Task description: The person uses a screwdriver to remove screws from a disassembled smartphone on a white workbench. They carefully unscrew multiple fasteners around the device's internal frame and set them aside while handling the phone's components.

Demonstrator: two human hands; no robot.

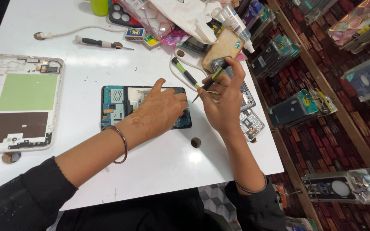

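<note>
An opened phone [118, 105] with a blue circuit board lies on the white table [91, 72]. My left hand [159, 112] rests flat on its right half, pressing it down, and hides that part. My right hand [221, 100] holds a green and black screwdriver [206, 83], tip pointing down left toward the phone's right end. Both wrists wear thin metal bangles.
A tablet back frame [18, 102] with a green panel lies at the left. A second green-handled screwdriver [185, 72], a black-handled screwdriver [99, 42], a white cable [65, 32], phone parts [249, 122], small boxes and a glue bottle [236, 21] crowd the far side. Packaged phone cases [300, 107] hang on the right.
</note>
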